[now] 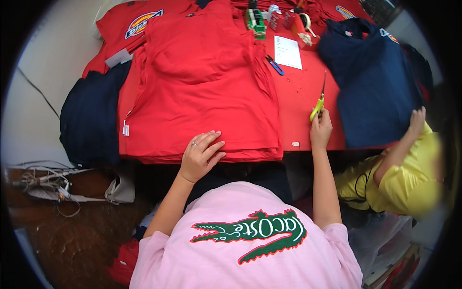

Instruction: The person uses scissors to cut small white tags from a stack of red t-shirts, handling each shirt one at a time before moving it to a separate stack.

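A thick stack of red T-shirts (211, 103) lies in front of me, its near edge along the table's front. My left hand (202, 153), with a ring on one finger, rests on that near edge, fingers stretched out over the cloth. To the right of the stack, my right hand (321, 127) grips a pair of yellow-handled scissors (319, 107) by the handles, with the blades pointing away from me. Just below it on the red tabletop (308, 86) lies a small white tag (295, 144).
Dark blue shirts (378, 91) lie at the right; beside them another person in yellow reaches a hand (417, 117) to the cloth. Blue thread snips (275, 65), a paper sheet (288, 52), and a green tape dispenser (256, 24) lie further back. Cables (43, 182) hang at the left.
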`<control>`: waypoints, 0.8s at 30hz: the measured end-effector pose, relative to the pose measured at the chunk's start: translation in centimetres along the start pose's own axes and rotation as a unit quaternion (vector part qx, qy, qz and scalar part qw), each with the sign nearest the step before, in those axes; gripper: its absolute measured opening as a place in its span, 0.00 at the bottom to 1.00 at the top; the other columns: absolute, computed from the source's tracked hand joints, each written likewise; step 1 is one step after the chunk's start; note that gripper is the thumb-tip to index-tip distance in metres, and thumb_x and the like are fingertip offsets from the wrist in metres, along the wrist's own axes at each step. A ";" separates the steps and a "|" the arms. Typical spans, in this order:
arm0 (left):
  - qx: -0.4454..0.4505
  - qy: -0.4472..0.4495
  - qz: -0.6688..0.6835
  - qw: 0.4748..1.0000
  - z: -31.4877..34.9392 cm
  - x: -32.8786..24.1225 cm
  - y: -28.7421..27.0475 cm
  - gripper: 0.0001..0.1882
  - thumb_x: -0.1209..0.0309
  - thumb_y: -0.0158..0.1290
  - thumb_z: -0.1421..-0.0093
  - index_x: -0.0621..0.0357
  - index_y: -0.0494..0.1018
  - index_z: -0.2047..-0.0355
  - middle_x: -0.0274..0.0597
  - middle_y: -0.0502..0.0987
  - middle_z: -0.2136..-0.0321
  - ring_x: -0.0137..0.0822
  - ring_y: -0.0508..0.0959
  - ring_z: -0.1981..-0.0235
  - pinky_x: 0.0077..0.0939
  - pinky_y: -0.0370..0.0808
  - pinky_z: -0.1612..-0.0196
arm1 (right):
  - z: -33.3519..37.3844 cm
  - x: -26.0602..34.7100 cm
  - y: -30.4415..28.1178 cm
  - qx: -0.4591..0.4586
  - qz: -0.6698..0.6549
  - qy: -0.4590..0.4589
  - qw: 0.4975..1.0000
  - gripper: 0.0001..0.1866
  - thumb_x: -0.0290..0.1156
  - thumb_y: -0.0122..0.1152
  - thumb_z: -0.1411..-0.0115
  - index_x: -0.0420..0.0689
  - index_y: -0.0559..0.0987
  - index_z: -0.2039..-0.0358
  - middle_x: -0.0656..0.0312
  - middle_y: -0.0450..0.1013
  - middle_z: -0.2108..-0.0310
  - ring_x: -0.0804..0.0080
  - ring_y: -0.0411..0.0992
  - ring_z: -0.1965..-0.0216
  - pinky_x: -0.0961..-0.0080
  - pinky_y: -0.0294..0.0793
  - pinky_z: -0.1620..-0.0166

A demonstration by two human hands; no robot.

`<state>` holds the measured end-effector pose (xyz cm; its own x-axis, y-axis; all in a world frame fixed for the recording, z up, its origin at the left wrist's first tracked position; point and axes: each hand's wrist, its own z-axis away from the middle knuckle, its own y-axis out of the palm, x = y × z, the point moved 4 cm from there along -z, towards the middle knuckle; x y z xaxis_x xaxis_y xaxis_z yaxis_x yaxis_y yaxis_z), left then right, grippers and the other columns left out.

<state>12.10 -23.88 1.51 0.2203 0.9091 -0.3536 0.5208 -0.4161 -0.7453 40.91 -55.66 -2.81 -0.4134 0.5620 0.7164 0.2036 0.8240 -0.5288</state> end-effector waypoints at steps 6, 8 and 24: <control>0.030 -0.045 0.059 0.997 -2.0 0.6 0.2 0.04 0.73 0.66 0.41 0.57 0.84 0.65 0.43 0.85 0.53 0.44 0.83 0.50 0.39 0.76 0.46 | -0.2 -0.6 -0.6 -0.004 0.007 0.022 1.000 0.13 0.30 0.62 0.32 0.38 0.79 0.51 0.53 0.77 0.68 0.63 0.73 0.71 0.65 0.73 0.65; 0.029 -0.062 0.062 0.996 -3.0 1.0 -1.1 0.04 0.73 0.65 0.39 0.57 0.83 0.64 0.42 0.85 0.54 0.43 0.84 0.52 0.39 0.76 0.46 | -0.2 -1.0 -0.6 0.002 0.002 0.036 0.999 0.13 0.29 0.62 0.32 0.37 0.78 0.50 0.53 0.77 0.67 0.62 0.73 0.71 0.65 0.74 0.64; -0.082 -0.522 0.611 0.589 2.4 3.9 0.7 0.06 0.75 0.52 0.28 0.60 0.76 0.54 0.55 0.81 0.46 0.42 0.84 0.47 0.34 0.80 0.42 | 0.1 -1.6 0.1 0.013 -0.098 0.044 0.994 0.09 0.24 0.63 0.29 0.34 0.80 0.51 0.70 0.73 0.70 0.87 0.67 0.72 0.84 0.67 0.70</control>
<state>11.37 -20.71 -1.71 -0.0685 -0.6110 -0.7886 0.5903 -0.6621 0.4617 41.52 -56.50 -4.02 -0.3628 0.3951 0.8439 0.1029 0.9171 -0.3851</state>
